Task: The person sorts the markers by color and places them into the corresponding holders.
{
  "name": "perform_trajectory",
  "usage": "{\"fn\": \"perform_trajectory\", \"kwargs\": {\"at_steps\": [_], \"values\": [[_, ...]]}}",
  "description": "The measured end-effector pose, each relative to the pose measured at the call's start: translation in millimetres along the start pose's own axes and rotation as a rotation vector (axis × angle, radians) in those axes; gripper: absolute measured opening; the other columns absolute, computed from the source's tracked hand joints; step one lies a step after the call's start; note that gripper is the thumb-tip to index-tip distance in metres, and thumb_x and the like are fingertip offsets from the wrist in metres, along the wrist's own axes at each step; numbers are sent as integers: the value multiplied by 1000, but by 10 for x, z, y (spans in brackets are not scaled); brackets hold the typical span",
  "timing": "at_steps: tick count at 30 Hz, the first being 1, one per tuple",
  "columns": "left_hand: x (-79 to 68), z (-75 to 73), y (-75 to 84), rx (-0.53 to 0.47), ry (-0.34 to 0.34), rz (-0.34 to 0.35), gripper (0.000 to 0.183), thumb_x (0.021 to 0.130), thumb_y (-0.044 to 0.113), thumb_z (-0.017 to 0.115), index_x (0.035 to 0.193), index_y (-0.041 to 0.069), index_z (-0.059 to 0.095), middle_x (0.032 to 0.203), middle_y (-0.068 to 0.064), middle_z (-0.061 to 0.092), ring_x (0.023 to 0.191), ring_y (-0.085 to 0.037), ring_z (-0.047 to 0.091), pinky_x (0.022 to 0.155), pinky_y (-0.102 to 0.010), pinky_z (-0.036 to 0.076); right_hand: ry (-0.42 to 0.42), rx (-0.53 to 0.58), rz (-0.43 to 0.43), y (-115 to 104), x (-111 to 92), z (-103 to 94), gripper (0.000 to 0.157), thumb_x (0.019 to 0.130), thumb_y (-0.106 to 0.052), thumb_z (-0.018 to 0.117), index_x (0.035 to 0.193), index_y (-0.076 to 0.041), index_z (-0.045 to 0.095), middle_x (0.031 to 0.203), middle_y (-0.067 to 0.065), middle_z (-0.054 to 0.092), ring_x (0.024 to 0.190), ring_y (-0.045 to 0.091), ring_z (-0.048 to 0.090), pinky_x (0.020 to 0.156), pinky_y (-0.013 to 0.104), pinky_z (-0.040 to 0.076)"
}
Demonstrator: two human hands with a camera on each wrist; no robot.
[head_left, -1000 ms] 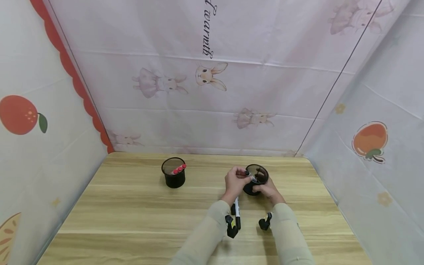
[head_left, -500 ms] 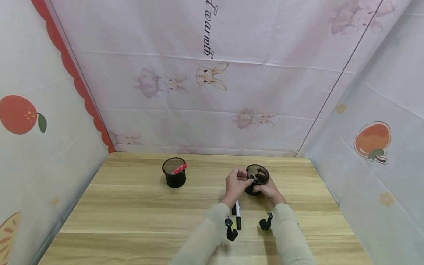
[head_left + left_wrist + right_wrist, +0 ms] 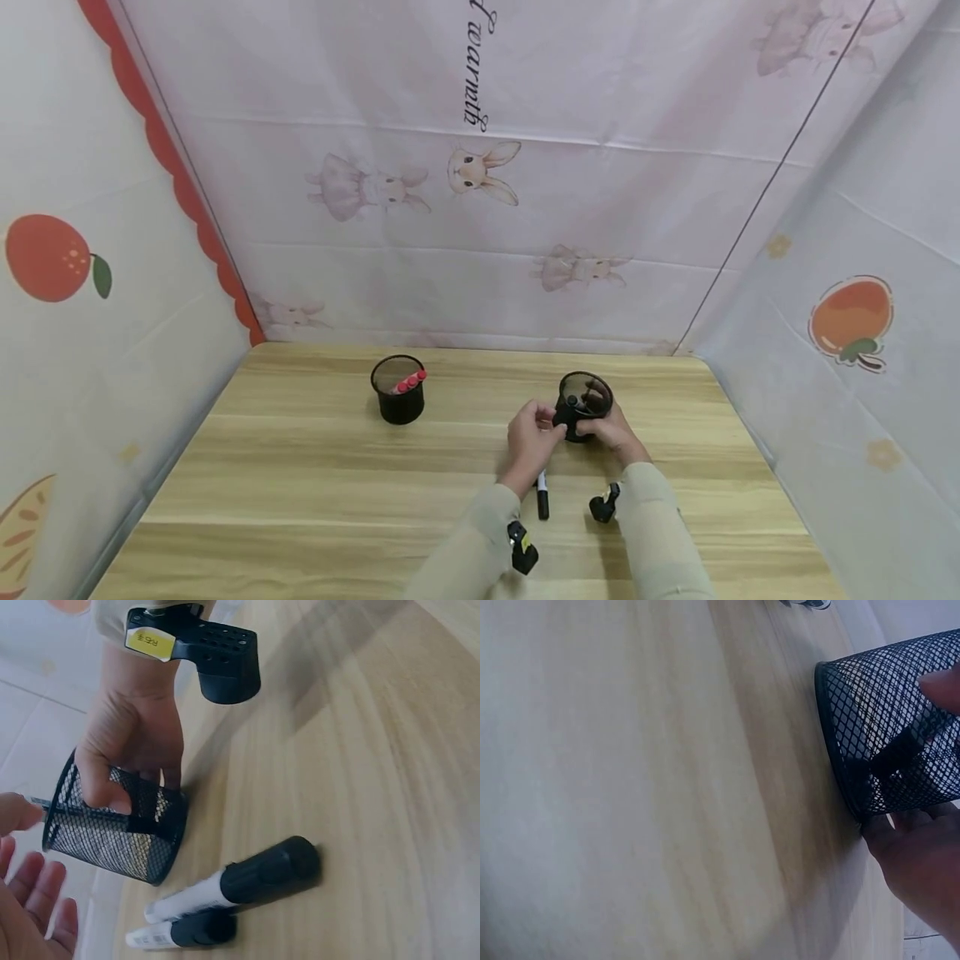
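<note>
My right hand [image 3: 611, 429] grips a black mesh pen cup [image 3: 112, 851] standing on the table, its thumb across the near side. Inside that cup leans a marker [image 3: 572, 402] with a black end; its dark lower end shows through the mesh in the right wrist view. Beside the cup's left side is my left hand [image 3: 532, 437], its fingers loosely bent and holding nothing. In the left wrist view its thumb is close to the cup rim. Two white markers with black caps, a nearer one [image 3: 259, 876] and a smaller-looking one [image 3: 184, 930], lie on the table below my left hand.
A second black mesh pen cup [image 3: 401, 408] stands to the left, with several red-capped markers [image 3: 411, 382] leaning in it. The wooden table [image 3: 300, 483] ends against printed cloth walls at the back and sides. A black wrist camera [image 3: 522, 547] sits on the left sleeve.
The marker in my left hand has gone down into the right-hand cup and been let go. My left hand has dropped slightly below the rim. My right hand keeps its grip.
</note>
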State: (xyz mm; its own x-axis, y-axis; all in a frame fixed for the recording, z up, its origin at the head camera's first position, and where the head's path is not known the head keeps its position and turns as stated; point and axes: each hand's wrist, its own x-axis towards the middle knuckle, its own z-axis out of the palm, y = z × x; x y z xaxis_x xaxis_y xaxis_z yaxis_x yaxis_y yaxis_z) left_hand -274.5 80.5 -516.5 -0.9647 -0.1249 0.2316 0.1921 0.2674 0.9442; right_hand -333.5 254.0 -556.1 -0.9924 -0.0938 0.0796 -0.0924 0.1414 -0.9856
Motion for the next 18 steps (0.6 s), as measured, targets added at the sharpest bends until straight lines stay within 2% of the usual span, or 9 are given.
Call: {"fn": "perform_trajectory", "kwargs": {"at_steps": [4, 10, 18], "values": [[-40, -34, -81, 103, 1, -38, 26, 66, 4, 81, 82, 8, 61, 82, -4, 63, 70, -14, 57, 64, -26, 46, -14, -2, 24, -23, -1, -1, 91, 54, 15, 64, 138, 2, 31, 129, 31, 42, 114, 37, 43, 92, 36, 35], [-100, -82, -158, 158, -31, -111, 25, 64, 6, 79, 83, 8, 62, 84, -6, 63, 66, -9, 52, 60, -25, 43, -17, -6, 82, -43, 5, -11, 94, 57, 19, 66, 141, 0, 28, 133, 31, 40, 118, 38, 40, 93, 34, 33], [-131, -105, -173, 233, -71, -118, 21, 66, 4, 78, 82, 6, 65, 75, -3, 60, 62, -8, 48, 56, -25, 42, -10, 22, 86, -56, 0, -16, 92, 58, 21, 66, 139, 2, 28, 134, 33, 37, 119, 39, 38, 94, 35, 34]]}}
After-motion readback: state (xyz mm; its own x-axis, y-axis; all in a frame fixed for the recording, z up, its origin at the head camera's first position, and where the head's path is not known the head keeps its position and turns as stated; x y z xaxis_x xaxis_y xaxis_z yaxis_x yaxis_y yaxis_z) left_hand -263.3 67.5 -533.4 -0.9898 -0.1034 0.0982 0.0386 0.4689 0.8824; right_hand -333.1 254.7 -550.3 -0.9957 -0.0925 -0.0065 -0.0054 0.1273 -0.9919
